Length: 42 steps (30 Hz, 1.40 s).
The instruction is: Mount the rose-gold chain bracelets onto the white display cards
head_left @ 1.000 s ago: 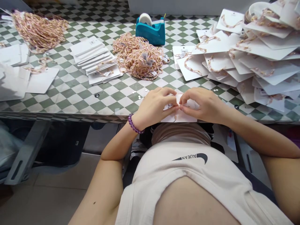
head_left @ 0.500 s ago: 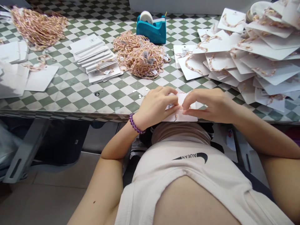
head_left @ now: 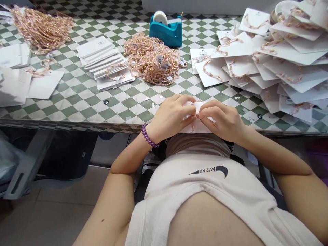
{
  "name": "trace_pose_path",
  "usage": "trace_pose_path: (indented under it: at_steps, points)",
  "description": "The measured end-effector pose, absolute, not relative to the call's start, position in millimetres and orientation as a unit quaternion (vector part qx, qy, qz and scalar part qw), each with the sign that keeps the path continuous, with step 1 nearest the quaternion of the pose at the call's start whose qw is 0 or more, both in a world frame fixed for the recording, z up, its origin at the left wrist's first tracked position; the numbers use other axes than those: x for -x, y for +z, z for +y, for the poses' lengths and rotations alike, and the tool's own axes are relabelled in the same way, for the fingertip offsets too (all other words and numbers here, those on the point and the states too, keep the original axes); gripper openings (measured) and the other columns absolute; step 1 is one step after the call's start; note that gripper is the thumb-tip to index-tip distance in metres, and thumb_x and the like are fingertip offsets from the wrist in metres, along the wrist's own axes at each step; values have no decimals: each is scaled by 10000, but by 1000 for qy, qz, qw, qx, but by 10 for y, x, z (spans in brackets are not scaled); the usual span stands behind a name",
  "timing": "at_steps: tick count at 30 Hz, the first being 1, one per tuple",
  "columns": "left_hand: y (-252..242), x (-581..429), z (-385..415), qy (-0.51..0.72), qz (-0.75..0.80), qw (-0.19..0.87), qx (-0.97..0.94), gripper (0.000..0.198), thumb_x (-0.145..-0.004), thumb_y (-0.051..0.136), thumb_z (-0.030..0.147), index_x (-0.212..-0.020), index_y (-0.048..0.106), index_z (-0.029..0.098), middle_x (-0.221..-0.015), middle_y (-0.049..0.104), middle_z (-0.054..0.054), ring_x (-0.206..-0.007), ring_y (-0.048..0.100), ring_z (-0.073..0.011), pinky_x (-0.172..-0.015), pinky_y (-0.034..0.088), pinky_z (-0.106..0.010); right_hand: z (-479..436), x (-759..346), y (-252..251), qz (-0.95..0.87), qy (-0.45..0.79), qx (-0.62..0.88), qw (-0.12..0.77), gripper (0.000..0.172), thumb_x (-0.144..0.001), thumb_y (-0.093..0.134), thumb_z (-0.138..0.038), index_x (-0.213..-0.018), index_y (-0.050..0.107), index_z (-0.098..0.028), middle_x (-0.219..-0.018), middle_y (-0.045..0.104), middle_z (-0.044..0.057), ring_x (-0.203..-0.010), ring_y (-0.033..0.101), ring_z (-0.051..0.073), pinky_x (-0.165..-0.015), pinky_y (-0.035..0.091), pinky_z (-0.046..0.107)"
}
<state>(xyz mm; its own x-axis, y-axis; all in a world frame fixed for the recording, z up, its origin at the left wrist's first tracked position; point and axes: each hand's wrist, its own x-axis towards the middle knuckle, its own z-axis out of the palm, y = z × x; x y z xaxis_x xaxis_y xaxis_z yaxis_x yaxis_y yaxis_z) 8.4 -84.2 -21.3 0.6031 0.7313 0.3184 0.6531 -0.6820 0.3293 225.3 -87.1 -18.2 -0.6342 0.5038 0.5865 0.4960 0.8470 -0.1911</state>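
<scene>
White paper card (head_left: 202, 128) is lying at the near edge of the green-and-white checked table (head_left: 84, 102), lower centre of the frame. The left hand (head_left: 171, 116) and right hand (head_left: 222, 119) are both pinching it, fingertips meeting mid-card, with a bit of gold chain (head_left: 193, 127) peeking out below. By the look of it much is done: carded bracelets (head_left: 282, 61) are piling up at upper right. A heap of loose gold-and-pink bracelets (head_left: 153, 61) and stacked blank cards (head_left: 102, 59) are lying at upper centre. Since half a second ago, the right hand is sitting closer in, fingers curling tighter.
</scene>
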Motion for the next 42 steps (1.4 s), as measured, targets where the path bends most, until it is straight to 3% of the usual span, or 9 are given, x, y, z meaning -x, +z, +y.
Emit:
trace_pose_path:
  at_steps: [9,15,21,30,37,42]
  points:
    - [-233,-53,-817,241,357,102,-897,241,-1025,501,286,-981,728,217,-1348,667,-97,-1193,623,-265,-1003,508,-437,-875,-2235,-277,-878,21,313,363,109,-1012,501,-220,-925,563,-240,-917,706,9,-788,694,115,-726,590,265]
    - [-215,-52,-826,242,351,107,-898,234,-1023,504,293,-1022,729,228,-1359,663,-97,-1192,630,-269,-1004,507,-439,-867,-2239,-276,-875,31,273,398,102,-967,560,-142,-956,530,-238,-941,700,-3,-781,687,110,-712,571,251]
    - [-207,-46,-827,226,353,121,-900,214,-991,535,231,-1101,716,255,-1387,642,-88,-1216,624,-271,-1015,496,-442,-822,-2305,-167,-904,97,279,309,174,-951,605,-217,-1094,506,-234,-1041,647,27,-936,671,153,-786,561,287]
    - [-202,-47,-820,225,344,122,-903,236,-995,529,224,-1156,699,255,-1376,648,-91,-1202,628,-268,-1017,497,-448,-863,-2248,-139,-911,56,294,282,210,-975,535,-174,-1154,437,-220,-1050,619,45,-851,656,143,-673,518,252]
    - [-217,-32,-800,226,359,138,-895,134,-964,604,253,-989,735,238,-1332,665,-72,-1176,632,-264,-989,481,-417,-849,-2273,-139,-898,96,303,305,327,-962,595,-225,-1260,462,-236,-1041,627,25,-826,678,117,-674,544,223]
    - [-237,-45,-789,250,361,144,-887,182,-985,610,343,-942,749,233,-1307,685,-71,-1099,659,-243,-962,487,-401,-823,-2279,-97,-895,112,315,297,432,-939,592,-173,-1350,471,-227,-945,660,6,-772,678,116,-693,556,233]
